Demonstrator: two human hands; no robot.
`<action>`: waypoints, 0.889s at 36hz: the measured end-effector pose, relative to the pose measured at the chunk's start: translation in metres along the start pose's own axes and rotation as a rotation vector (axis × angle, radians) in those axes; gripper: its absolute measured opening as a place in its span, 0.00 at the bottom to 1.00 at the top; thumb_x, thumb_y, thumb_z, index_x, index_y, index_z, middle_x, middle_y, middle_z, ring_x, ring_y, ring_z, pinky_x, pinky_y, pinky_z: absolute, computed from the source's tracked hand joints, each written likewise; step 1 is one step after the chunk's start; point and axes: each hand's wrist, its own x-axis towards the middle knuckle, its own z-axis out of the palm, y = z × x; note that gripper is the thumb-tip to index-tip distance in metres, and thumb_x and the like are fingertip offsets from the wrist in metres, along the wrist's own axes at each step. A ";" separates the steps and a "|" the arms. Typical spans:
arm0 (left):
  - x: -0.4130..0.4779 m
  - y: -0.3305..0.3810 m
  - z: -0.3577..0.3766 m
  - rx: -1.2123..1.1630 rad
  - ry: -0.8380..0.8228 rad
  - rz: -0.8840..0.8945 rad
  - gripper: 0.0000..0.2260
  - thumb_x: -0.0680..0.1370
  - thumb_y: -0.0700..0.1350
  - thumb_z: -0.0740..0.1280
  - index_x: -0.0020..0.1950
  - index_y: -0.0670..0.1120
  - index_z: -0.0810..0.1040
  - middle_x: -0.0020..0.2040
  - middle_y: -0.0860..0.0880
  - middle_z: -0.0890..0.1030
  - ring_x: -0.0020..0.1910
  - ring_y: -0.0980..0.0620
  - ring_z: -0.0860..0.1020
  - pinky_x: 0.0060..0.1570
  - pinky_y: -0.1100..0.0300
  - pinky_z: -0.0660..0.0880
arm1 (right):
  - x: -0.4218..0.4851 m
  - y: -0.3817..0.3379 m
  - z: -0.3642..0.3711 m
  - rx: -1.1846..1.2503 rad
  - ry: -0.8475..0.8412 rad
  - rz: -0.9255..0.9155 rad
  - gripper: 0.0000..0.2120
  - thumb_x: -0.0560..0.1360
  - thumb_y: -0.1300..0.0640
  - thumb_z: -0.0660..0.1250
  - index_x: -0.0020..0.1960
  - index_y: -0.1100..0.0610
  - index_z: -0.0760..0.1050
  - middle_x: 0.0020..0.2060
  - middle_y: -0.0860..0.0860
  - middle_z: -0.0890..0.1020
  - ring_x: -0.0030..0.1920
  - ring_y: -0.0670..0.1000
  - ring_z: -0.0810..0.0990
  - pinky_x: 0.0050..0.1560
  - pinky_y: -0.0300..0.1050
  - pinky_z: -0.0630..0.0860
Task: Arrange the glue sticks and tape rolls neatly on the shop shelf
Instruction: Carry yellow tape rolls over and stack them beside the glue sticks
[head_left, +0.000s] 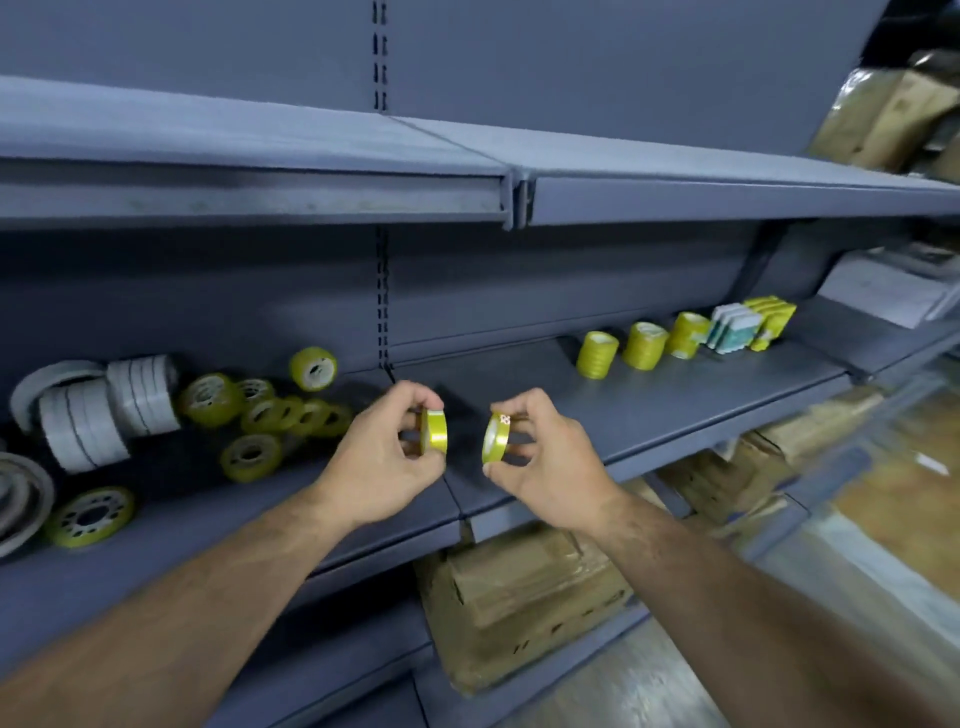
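Yellow tape rolls sit pinched in our hands, one roll (434, 432) in our left hand (387, 462), another roll (494, 439) in our right hand (545, 462), above the shelf (649, 410).

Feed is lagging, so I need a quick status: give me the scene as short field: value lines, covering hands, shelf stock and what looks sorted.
left hand: pinching left yellow roll
right hand: pinching right yellow roll
loose pile: yellow rolls scattered on the shelf, left part
white rolls: stacked, far left
sorted stacks: three upright yellow stacks, right part
packets: standing beside stacks
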 end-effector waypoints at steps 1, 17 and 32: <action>0.005 0.004 0.012 0.035 0.000 0.024 0.19 0.67 0.39 0.69 0.53 0.59 0.75 0.52 0.51 0.80 0.50 0.53 0.80 0.51 0.49 0.80 | -0.003 0.008 -0.010 -0.005 0.024 0.001 0.24 0.71 0.58 0.76 0.61 0.48 0.69 0.54 0.44 0.79 0.49 0.47 0.84 0.54 0.49 0.81; 0.102 0.102 0.232 0.446 -0.016 -0.054 0.25 0.69 0.52 0.66 0.67 0.55 0.78 0.62 0.54 0.78 0.61 0.54 0.76 0.61 0.64 0.68 | -0.012 0.162 -0.218 0.161 0.232 0.231 0.27 0.71 0.52 0.78 0.67 0.51 0.77 0.56 0.48 0.83 0.56 0.45 0.81 0.49 0.28 0.71; 0.207 0.122 0.320 0.470 -0.012 0.042 0.21 0.65 0.59 0.67 0.53 0.52 0.83 0.48 0.53 0.80 0.50 0.53 0.77 0.52 0.63 0.70 | 0.032 0.250 -0.287 0.145 0.252 0.292 0.33 0.61 0.39 0.75 0.65 0.47 0.78 0.55 0.45 0.83 0.55 0.45 0.82 0.62 0.49 0.78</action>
